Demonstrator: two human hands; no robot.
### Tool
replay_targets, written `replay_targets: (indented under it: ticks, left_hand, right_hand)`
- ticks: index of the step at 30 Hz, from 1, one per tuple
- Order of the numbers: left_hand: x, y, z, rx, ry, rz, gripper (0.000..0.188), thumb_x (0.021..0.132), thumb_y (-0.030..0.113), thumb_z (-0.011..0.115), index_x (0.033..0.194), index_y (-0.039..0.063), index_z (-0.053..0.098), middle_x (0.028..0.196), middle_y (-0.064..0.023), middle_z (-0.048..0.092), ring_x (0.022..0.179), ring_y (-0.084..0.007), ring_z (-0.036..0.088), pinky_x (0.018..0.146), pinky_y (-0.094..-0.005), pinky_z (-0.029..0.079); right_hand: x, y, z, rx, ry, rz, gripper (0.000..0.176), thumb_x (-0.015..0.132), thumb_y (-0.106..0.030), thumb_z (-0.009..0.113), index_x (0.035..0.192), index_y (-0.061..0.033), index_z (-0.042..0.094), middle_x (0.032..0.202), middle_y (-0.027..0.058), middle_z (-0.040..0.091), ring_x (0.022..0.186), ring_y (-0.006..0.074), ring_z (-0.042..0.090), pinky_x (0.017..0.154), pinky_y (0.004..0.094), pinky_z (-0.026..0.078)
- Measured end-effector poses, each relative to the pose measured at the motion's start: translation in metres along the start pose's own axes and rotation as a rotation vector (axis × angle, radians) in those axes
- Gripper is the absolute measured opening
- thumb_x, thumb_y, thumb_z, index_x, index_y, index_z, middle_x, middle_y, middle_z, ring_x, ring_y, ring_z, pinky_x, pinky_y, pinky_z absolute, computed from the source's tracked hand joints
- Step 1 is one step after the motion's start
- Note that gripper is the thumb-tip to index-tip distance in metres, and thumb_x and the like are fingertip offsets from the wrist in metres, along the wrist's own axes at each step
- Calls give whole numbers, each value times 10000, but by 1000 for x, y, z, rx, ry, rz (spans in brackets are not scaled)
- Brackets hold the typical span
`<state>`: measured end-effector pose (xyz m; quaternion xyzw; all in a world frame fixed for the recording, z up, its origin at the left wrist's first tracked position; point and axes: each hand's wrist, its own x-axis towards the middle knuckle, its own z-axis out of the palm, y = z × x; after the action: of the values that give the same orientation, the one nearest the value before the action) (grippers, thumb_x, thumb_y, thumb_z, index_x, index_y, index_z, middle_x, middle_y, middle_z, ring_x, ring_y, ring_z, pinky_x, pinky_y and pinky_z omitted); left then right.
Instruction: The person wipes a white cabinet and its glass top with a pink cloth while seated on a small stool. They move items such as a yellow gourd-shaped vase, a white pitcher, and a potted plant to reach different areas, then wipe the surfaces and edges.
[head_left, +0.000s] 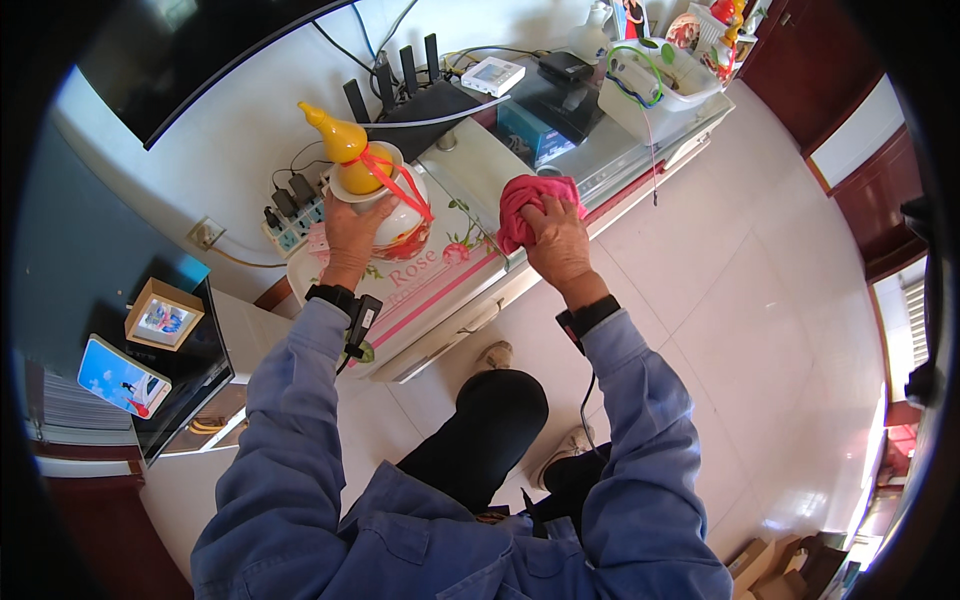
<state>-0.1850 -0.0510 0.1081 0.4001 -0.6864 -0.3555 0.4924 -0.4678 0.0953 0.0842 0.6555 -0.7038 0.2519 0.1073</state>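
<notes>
My left hand (352, 234) grips the side of a white ceramic vase (401, 234) with a red pattern low on its body. In the vase's mouth rests a yellow gourd ornament (341, 139) tied with a red ribbon (394, 182). The vase is over a glass-covered cabinet top with a rose-printed cover (409, 296); whether its base touches the cover is hidden. A bunched pink cloth (529, 199) is in my right hand (556, 240), near the cabinet's front edge.
Behind the vase stands a black router (435, 116) with several antennas. A power strip (292, 229) with plugs lies at the left. Farther right are a blue box (529, 135), a white device (493, 76) and a plastic tub (660, 97). A television (187, 60) hangs above.
</notes>
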Motion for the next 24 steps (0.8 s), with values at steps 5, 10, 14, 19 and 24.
replay_targets:
  ticks: [5, 10, 14, 19, 24]
  left_hand:
    - [0, -2, 1, 14, 64, 47, 721, 729, 216, 890, 1333, 27, 544, 1282, -133, 590, 1173, -284, 597, 1040, -380, 466]
    - [1, 4, -6, 22, -12, 9, 719, 743, 210, 879, 1342, 12, 534, 1340, -149, 542, 1200, -297, 571, 1045, -381, 456]
    - [-16, 3, -16, -10, -18, 114, 690, 838, 216, 811, 1402, -4, 480, 1440, -168, 475, 1274, -289, 522, 1081, -370, 426]
    - [-111, -6, -21, -110, 213, -182, 492, 1042, 202, 541, 1475, -2, 427, 1492, -159, 464, 1313, -231, 488, 1087, -355, 411]
    - [-181, -17, -28, 402, -258, -49, 378, 952, 156, 610, 1306, 30, 568, 1168, -180, 632, 1150, -308, 598, 972, -375, 467]
  right_hand:
    - [27, 19, 3, -88, -133, 134, 342, 832, -217, 680, 1170, -269, 700, 1188, 107, 621, 1162, 370, 578, 945, 513, 512]
    - [73, 41, 9, -147, -198, 345, 347, 872, -336, 683, 1215, -282, 679, 1230, 122, 614, 1163, 422, 579, 937, 542, 506]
    - [51, 21, 7, -148, -147, 199, 411, 773, -181, 760, 1174, -245, 698, 1200, 121, 633, 1118, 387, 611, 893, 482, 548]
    - [-2, -20, -5, 54, -69, -56, 429, 703, -77, 751, 1111, -199, 697, 1173, 110, 621, 1107, 378, 596, 895, 480, 536]
    - [13, -5, -4, 7, -110, 38, 448, 711, -87, 754, 1136, -220, 700, 1181, 101, 629, 1129, 363, 594, 919, 485, 534]
